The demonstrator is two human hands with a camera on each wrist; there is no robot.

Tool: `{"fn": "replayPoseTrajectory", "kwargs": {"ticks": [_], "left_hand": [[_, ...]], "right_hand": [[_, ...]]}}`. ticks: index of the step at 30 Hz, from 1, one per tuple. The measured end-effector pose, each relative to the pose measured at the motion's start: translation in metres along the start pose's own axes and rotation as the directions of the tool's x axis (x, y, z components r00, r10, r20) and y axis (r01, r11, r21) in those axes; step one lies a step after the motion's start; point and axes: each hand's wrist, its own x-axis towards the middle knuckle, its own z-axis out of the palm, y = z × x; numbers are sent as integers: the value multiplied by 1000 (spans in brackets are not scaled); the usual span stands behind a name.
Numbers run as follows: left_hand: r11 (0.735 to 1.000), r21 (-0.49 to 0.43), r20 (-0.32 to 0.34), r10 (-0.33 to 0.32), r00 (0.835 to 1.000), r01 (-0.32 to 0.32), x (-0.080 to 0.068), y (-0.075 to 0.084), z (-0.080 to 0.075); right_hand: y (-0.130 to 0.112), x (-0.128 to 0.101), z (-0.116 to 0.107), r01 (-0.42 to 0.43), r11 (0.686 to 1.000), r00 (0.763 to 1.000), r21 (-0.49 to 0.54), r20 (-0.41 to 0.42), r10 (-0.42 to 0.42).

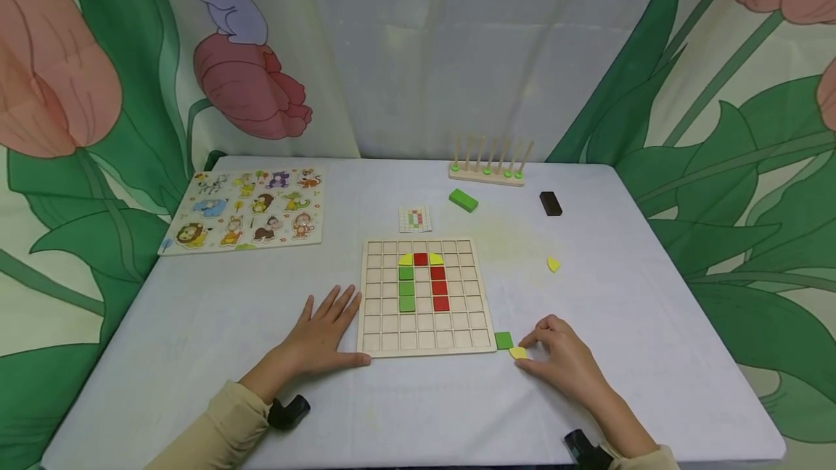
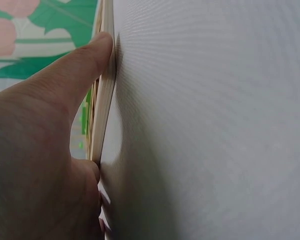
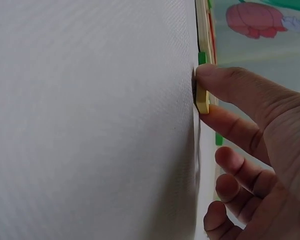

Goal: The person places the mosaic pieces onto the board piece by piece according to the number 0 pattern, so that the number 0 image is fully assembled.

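Note:
A square wooden grid board (image 1: 385, 339) lies flat on the table, with green, red and yellow tiles forming an arch in its cells. My left hand (image 1: 326, 336) rests with spread fingers at the board's left side, its thumb against the near left corner. Beyond the board's near right corner, my right hand (image 1: 564, 361) pinches a yellow tile (image 1: 518, 352) with one curved edge between thumb and index finger. In the right wrist view the yellow tile (image 3: 202, 97) stays low at the tabletop. A green square tile (image 1: 503, 340) lies between it and the board.
A small pattern card (image 1: 415, 219) lies behind the board, with a green block (image 1: 464, 200) and a peg rack (image 1: 486, 174) farther back. An animal puzzle board (image 1: 248, 209) occupies the back left. On the right are a dark block (image 1: 551, 203) and another yellow tile (image 1: 553, 264).

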Motion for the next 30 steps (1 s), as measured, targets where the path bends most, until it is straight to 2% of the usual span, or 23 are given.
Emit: {"fn": "replayPoseTrajectory", "kwargs": {"ticks": [4,9,16,30], "left_hand": [[1000,-1,-4,5,1000,-5,0,0,-1],[1000,0,-4,7,1000,-7,-1,0,-1],[1000,-2,-7,5,1000,-5,-1,0,-1],[1000,-11,2,3,1000,-3,-1,0,-1]], "right_hand": [[-2,2,-5,2,1000,1000,2,-21,-2],[-9,10,-16,43,999,997,18,-67,-42],[-32,28,-27,109,991,992,73,-68,-104],[-96,63,-13,210,965,977,154,-14,-211]]}}
